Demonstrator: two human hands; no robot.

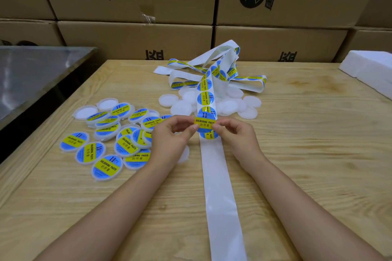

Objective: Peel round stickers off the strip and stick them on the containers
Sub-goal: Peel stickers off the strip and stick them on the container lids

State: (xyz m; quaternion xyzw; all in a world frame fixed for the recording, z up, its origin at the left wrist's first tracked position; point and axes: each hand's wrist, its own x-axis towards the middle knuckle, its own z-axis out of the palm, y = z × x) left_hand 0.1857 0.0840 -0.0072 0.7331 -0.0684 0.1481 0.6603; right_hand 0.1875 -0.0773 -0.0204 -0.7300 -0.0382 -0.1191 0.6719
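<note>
Above the strip (218, 186), the left hand (171, 135) and right hand (235, 133) each pinch one round sticker (205, 122) reading "SOLDERING PASTE". Containers (108, 167) bearing the same label lie left of the strip on the bench (307, 144).

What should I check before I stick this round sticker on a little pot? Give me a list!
1. Sticker held firmly: ok. The left hand and right hand each pinch an edge of the round sticker.
2. Sticker fully off the strip: cannot tell; it overlaps the strip behind it.
3. Sticker flat, not folded: ok.
4. Pots still waiting: ok. The bare containers lie in a white pile beyond the hands.
5. Finished ones out of the way: ok. The labelled containers lie off to the left.
</note>
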